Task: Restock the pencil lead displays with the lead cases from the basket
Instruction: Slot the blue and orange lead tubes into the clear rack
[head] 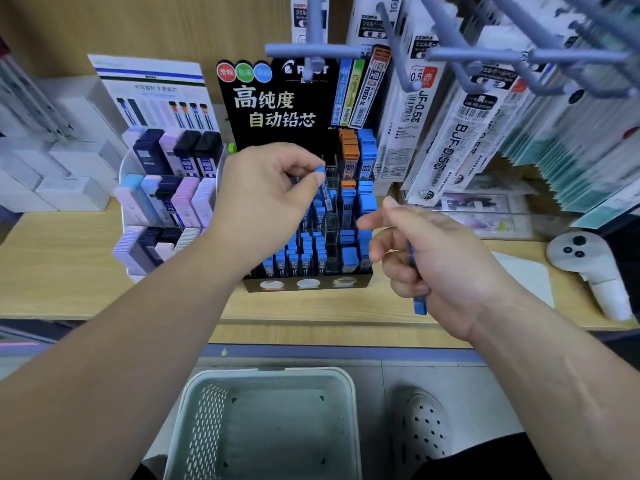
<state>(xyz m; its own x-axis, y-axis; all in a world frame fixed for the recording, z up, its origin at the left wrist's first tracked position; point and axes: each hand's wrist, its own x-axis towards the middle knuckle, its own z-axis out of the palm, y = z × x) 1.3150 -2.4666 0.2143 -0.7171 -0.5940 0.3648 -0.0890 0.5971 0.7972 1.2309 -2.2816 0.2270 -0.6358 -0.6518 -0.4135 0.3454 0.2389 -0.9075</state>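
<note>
My left hand pinches a blue-capped lead case by its top, upright over the middle slots of the black tiered lead display on the wooden shelf. That display holds several blue-capped and orange-capped cases. My right hand hovers just right of the display's front and grips another blue lead case, whose end sticks out below the palm; the index finger points left. The pale green perforated basket sits on the floor below the shelf, and I see no cases inside it.
A white display of pastel and dark lead cases stands left of the black one. Grey peg hooks with hanging refill packs jut out overhead at the right. A white controller lies on the shelf's right. A white perforated shoe is beside the basket.
</note>
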